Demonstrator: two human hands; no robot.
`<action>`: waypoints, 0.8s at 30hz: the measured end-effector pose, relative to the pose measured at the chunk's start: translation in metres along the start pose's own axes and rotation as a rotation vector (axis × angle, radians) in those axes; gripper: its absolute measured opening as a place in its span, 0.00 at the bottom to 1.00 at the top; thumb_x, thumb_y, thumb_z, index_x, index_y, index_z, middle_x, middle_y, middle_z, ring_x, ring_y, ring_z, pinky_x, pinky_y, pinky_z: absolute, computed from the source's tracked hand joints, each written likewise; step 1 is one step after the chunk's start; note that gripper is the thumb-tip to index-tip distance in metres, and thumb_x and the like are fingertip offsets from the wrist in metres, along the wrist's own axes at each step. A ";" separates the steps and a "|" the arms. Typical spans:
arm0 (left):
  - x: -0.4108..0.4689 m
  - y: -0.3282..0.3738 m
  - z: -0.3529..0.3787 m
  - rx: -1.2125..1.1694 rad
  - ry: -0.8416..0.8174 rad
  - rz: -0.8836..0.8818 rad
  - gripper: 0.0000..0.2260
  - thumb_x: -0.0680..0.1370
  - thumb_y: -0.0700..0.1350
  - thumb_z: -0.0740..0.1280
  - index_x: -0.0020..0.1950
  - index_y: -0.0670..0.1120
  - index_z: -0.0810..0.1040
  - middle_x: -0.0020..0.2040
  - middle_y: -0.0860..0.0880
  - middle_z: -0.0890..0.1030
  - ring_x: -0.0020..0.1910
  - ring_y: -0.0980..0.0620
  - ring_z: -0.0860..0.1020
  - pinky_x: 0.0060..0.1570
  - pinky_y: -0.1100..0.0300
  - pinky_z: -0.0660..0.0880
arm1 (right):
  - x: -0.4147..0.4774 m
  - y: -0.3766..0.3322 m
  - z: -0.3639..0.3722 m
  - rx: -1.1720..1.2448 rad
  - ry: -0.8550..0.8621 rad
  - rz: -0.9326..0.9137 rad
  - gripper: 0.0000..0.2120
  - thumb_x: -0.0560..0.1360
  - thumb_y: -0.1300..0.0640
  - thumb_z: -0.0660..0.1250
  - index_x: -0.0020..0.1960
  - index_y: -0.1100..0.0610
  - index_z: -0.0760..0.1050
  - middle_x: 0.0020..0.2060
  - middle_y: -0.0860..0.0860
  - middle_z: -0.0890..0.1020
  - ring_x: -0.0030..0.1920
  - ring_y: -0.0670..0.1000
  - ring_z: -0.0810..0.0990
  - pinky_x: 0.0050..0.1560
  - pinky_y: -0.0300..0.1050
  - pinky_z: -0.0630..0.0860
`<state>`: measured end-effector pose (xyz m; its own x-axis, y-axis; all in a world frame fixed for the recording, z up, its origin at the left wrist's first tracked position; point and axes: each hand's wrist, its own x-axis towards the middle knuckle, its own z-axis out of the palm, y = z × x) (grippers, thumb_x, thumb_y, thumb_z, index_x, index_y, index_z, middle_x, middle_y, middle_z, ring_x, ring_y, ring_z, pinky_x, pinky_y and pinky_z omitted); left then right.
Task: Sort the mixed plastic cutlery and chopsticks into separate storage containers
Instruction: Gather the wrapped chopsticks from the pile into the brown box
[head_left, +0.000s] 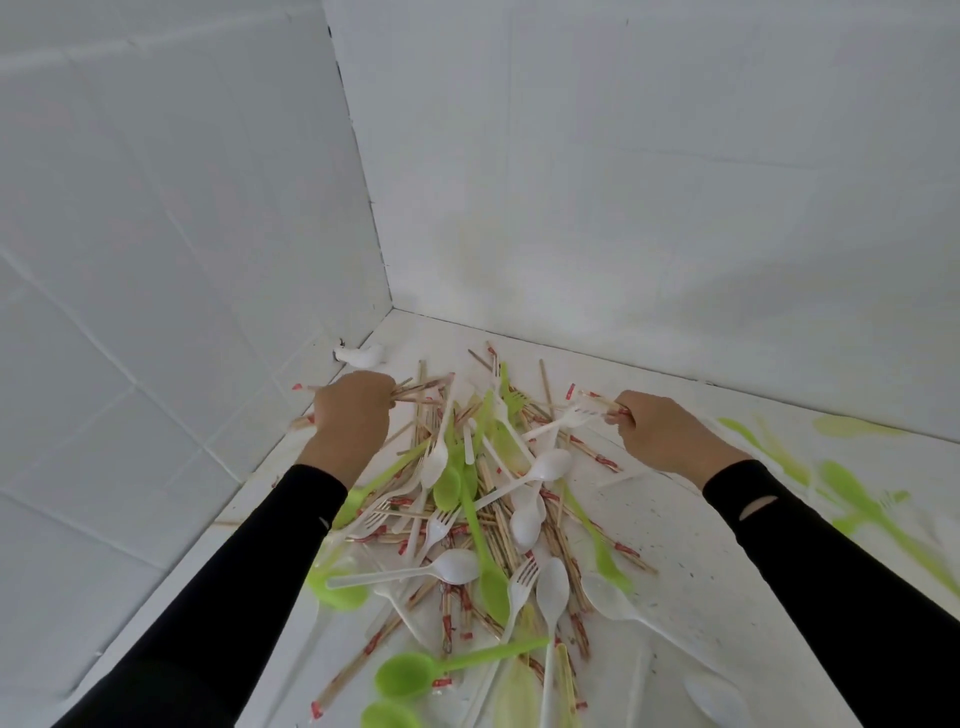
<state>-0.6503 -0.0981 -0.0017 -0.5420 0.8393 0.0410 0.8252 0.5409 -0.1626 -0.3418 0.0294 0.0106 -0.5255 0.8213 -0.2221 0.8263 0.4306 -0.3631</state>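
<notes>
1. We judge this step to be pulling chopsticks from the mixed pile (483, 519). We should draw them out lengthwise so the forks and spoons stay put.
2. Our left hand (353, 415) is curled round a bundle of chopsticks (418, 388) at the pile's far-left edge.
3. Our right hand (654, 434) pinches red-banded chopsticks (597, 400) at its far-right edge. No containers show.

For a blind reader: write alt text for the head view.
A person's left hand grips a bundle of chopsticks and the right hand holds a smaller bunch, over a mixed heap on a white surface in a white-walled corner. The heap holds green and white plastic spoons and forks and red-banded chopsticks.
</notes>
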 end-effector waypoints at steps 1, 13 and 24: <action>0.002 -0.002 -0.003 0.011 0.010 -0.010 0.06 0.81 0.40 0.60 0.51 0.49 0.76 0.43 0.52 0.72 0.45 0.50 0.75 0.37 0.57 0.69 | -0.002 0.001 -0.003 0.008 -0.033 0.010 0.08 0.82 0.61 0.53 0.53 0.55 0.70 0.47 0.53 0.78 0.43 0.53 0.75 0.38 0.43 0.67; -0.003 -0.008 0.004 -0.291 -0.191 -0.193 0.11 0.84 0.46 0.52 0.58 0.52 0.74 0.62 0.49 0.70 0.63 0.41 0.62 0.61 0.45 0.62 | -0.017 0.015 -0.019 -0.241 0.192 0.133 0.16 0.83 0.51 0.53 0.65 0.51 0.74 0.55 0.56 0.77 0.55 0.58 0.73 0.54 0.50 0.70; -0.001 0.005 0.017 -0.536 -0.175 -0.139 0.08 0.83 0.46 0.55 0.50 0.50 0.73 0.44 0.54 0.83 0.50 0.48 0.78 0.47 0.53 0.53 | -0.026 0.010 -0.036 0.675 0.185 0.000 0.18 0.83 0.61 0.50 0.64 0.44 0.69 0.44 0.52 0.77 0.38 0.50 0.79 0.41 0.44 0.77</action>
<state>-0.6486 -0.0971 -0.0196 -0.6318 0.7615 -0.1447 0.6846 0.6357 0.3566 -0.3123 0.0264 0.0455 -0.4333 0.8971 -0.0862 0.4881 0.1532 -0.8592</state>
